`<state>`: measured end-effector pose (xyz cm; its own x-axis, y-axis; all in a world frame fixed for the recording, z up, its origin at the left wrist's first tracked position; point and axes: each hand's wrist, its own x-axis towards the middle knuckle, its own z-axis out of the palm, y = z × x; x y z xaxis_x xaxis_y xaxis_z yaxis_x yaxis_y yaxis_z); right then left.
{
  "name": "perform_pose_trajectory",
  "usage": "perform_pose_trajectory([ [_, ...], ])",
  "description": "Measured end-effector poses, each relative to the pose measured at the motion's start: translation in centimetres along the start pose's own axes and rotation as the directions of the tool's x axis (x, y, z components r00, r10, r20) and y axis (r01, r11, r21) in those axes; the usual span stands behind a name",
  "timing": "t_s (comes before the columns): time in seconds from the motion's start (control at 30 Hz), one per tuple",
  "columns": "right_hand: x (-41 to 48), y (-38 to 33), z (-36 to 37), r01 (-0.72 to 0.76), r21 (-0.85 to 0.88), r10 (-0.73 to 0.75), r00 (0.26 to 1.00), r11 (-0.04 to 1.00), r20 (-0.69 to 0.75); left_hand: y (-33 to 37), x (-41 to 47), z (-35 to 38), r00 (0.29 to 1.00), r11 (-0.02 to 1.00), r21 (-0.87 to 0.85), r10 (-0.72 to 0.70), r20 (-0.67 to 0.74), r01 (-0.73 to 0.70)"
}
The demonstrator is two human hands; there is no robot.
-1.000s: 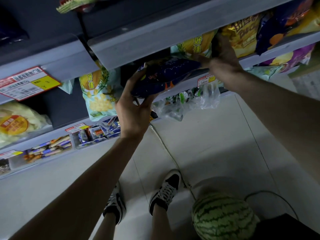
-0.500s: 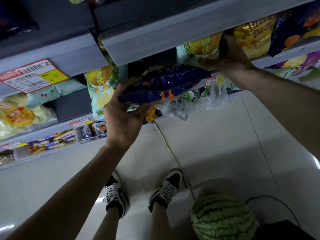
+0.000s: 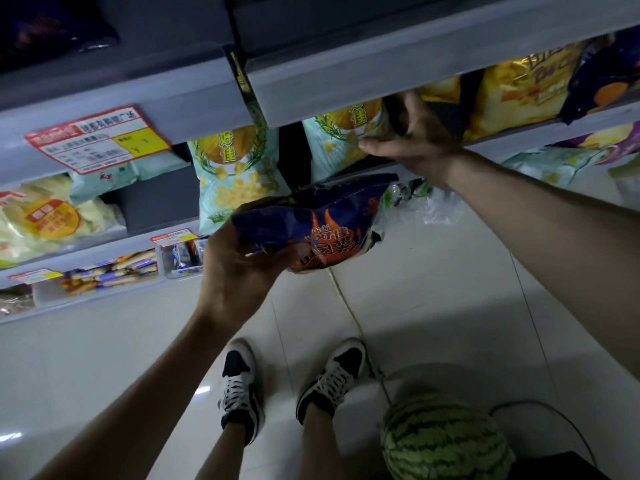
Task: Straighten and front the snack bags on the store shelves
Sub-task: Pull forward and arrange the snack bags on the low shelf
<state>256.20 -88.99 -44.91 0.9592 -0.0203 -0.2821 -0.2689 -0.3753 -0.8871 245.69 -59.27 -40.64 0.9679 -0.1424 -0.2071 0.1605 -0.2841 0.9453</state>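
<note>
A: Why is the blue bag off the shelf?

B: My guess is that it was in the wrong row, or it needs a slot. It lies nearly flat out in front of the shelf, flame print up, just near of the left mint bag.

A: And the mint ones?

B: The left mint bag stands upright and faces out, right of the tag. The right mint bag stands in the next bay, with a dark gap between the two. Another dark gap separates it from the yellow bag further right. That second gap looks to me like the spot to fill, so I'd judge the fronting here only part done.

A: The hands, then?

B: The left hand is clamped on the blue bag's left end, fingers curled round it. It carries the bag alone.

A: The right?

B: The right hand is up at the shelf. Its thumb lies on the right mint bag's lower right corner, and its fingers reach, spread, into the dark gap beside it. Whether they close behind the bag I cannot tell, because the bag's edge hides that.

A: Any risk?

B: The bags look like thin foil, so a hard squeeze would likely crumple them.
</note>
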Motion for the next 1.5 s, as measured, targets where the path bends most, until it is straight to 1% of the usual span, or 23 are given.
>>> perform_pose_trajectory([
  [0.1, 0.1, -0.4, 0.9, -0.010, -0.019, 0.010, 1.000, 1.000, -0.017, 0.3, 0.3, -0.6, 1.000, 1.000, 0.021, -0.015, 0.013, 0.015],
  [0.17, -0.5, -0.5, 0.8, -0.025, 0.007, 0.025, 0.998, 1.000, -0.062, 0.6, 0.7, -0.4, 1.000, 1.000, 0.011, -0.023, 0.013, 0.023],
  [0.23, -1.7, -0.7, 0.5, -0.052, 0.100, 0.063, 0.993, 0.994, -0.102, 0.6, 1.3, 0.2, 0.999, 0.999, 0.004, -0.037, -0.006, 0.037],
  [0.3, -3.6, -0.8, 0.0, -0.104, 0.203, 0.134, 0.981, 0.974, -0.139, 0.7, 1.8, 1.2, 0.999, 0.998, -0.028, -0.049, -0.014, 0.048],
  [0.33, -5.0, -0.8, -0.4, -0.135, 0.247, 0.173, 0.975, 0.959, -0.139, 0.8, 2.0, 1.9, 0.999, 0.997, -0.051, -0.050, -0.012, 0.050],
  [0.4, -7.9, -0.9, -1.1, -0.194, 0.325, 0.235, 0.968, 0.925, -0.092, 1.2, 2.7, 3.6, 0.997, 0.992, -0.102, -0.072, -0.007, 0.070],
  [0.43, -9.3, -0.8, -1.4, -0.201, 0.342, 0.237, 0.969, 0.918, -0.067, 1.5, 3.1, 4.5, 0.997, 0.988, -0.130, -0.082, 0.001, 0.081],
  [0.47, -10.6, -0.7, -1.4, -0.190, 0.336, 0.222, 0.973, 0.922, -0.058, 1.7, 3.5, 5.4, 0.996, 0.984, -0.152, -0.088, 0.009, 0.089],
  [0.6, -12.9, 0.4, -1.4, -0.093, 0.175, 0.101, 0.994, 0.980, -0.043, 2.6, 5.7, 9.7, 0.990, 0.964, -0.224, -0.143, 0.014, 0.143],
  [0.67, -12.3, 0.8, -1.3, -0.065, 0.182, 0.080, 0.994, 0.981, -0.073, 3.4, 6.9, 12.0, 0.989, 0.961, -0.233, -0.150, 0.017, 0.150],
  [0.77, -10.6, 0.7, -2.1, 0.007, 0.277, 0.065, 0.966, 0.961, -0.251, 4.9, 8.8, 14.9, 0.993, 0.973, -0.200, -0.106, 0.041, 0.112],
  [0.83, -9.2, 0.9, -3.1, 0.042, 0.270, 0.059, 0.933, 0.962, -0.355, 5.7, 10.0, 16.0, 0.998, 0.985, -0.166, -0.046, 0.045, 0.052],
  [0.9, -7.5, 0.9, -4.1, 0.046, 0.254, 0.065, 0.910, 0.966, -0.410, 6.3, 10.8, 16.8, 0.998, 0.995, -0.102, 0.020, 0.053, -0.015],
  [0.97, -6.1, 0.7, -4.3, 0.075, 0.229, 0.039, 0.890, 0.970, -0.455, 7.2, 11.6, 17.1, 0.998, 0.999, -0.012, 0.036, 0.058, -0.035],
  [1.03, -5.2, 0.3, -3.7, 0.079, 0.180, 0.024, 0.861, 0.980, -0.508, 7.7, 12.3, 17.1, 0.993, 0.984, 0.163, 0.058, 0.101, -0.074],
  [1.07, -4.9, 0.2, -3.4, 0.076, 0.163, 0.023, 0.846, 0.984, -0.532, 7.6, 12.6, 17.0, 0.990, 0.967, 0.245, 0.042, 0.133, -0.074],
  [1.13, -4.3, 0.1, -2.7, 0.082, 0.150, 0.017, 0.825, 0.985, -0.564, 7.1, 12.9, 16.6, 0.985, 0.948, 0.314, -0.003, 0.171, -0.052],
  [1.2, -3.9, 0.1, -2.2, 0.077, 0.150, 0.028, 0.802, 0.986, -0.597, 6.6, 13.0, 16.3, 0.980, 0.940, 0.339, -0.043, 0.193, -0.025],
  [1.27, -3.5, 0.1, -2.1, 0.060, 0.138, 0.036, 0.794, 0.989, -0.607, 6.4, 12.3, 16.1, 0.974, 0.938, 0.347, -0.068, 0.218, -0.012],
  [1.37, -2.8, 0.3, -2.1, 0.025, 0.096, 0.036, 0.815, 0.995, -0.579, 4.2, 12.4, 15.9, 0.965, 0.965, 0.259, -0.104, 0.241, 0.039],
  [1.43, -2.5, 0.2, -2.2, 0.008, 0.082, 0.041, 0.823, 0.997, -0.567, 1.8, 13.3, 16.1, 0.947, 0.969, 0.239, -0.131, 0.293, 0.060],
  [1.5, -2.4, 0.4, -2.2, -0.007, 0.061, 0.040, 0.830, 0.998, -0.556, 3.4, 12.2, 15.5, 0.942, 0.966, 0.243, -0.159, 0.297, 0.087],
])
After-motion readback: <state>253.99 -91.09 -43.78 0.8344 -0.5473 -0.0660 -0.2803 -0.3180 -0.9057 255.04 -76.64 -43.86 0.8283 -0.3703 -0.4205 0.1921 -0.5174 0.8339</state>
